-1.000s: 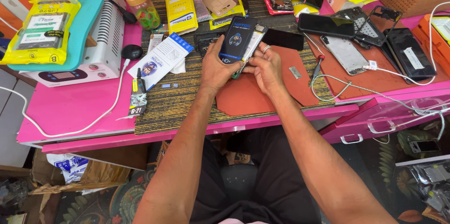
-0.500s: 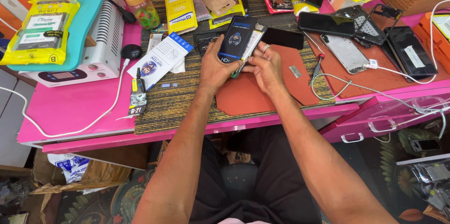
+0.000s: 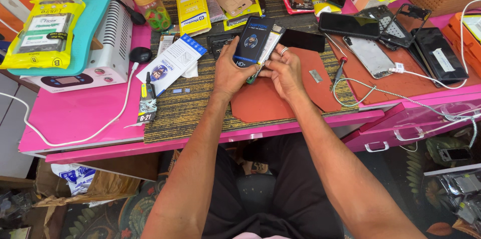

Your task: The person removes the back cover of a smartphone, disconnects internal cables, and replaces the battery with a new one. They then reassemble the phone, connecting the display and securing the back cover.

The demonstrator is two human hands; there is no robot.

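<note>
Left hand [image 3: 228, 71] clamped dark flat packet [image 3: 254, 42] above mat [image 3: 200, 104]; right hand [image 3: 284, 69] pinched white insert [image 3: 268, 48] at its edge. Risk: insert probably glass, one-sided pull could bend or crack it.

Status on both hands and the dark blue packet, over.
Left hand grips the dark blue packet, upright above the red mat. Right hand pinches its right edge. Nothing in the way.
</note>
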